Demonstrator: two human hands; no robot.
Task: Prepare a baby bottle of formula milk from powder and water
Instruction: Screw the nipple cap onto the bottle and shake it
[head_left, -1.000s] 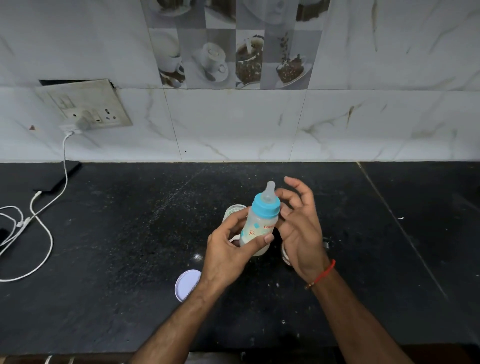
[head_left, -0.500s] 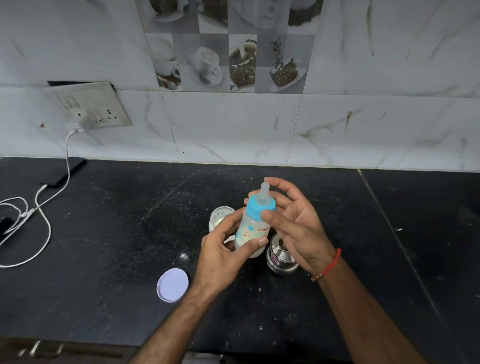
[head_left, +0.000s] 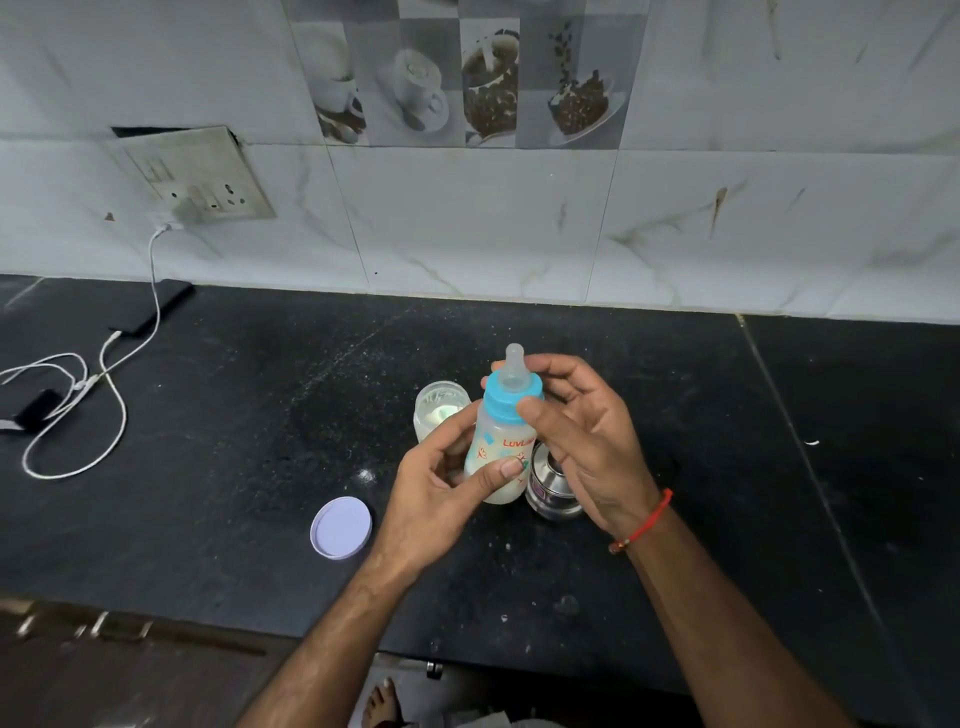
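Bottle filled and capped; only tightening or shaking seems left.
Centre frame: left hand (head_left: 431, 493) grips the bottle (head_left: 501, 447); right hand (head_left: 582, 436) pinches its blue collar (head_left: 506, 402).

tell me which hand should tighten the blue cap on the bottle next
Right. The right hand already has thumb and fingers at the blue cap, while the left hand grips the bottle lower down, steadying it.

Left hand (head_left: 436, 493) gripping baby bottle (head_left: 501, 447), right hand (head_left: 587, 441) pinching blue collar (head_left: 511, 400)
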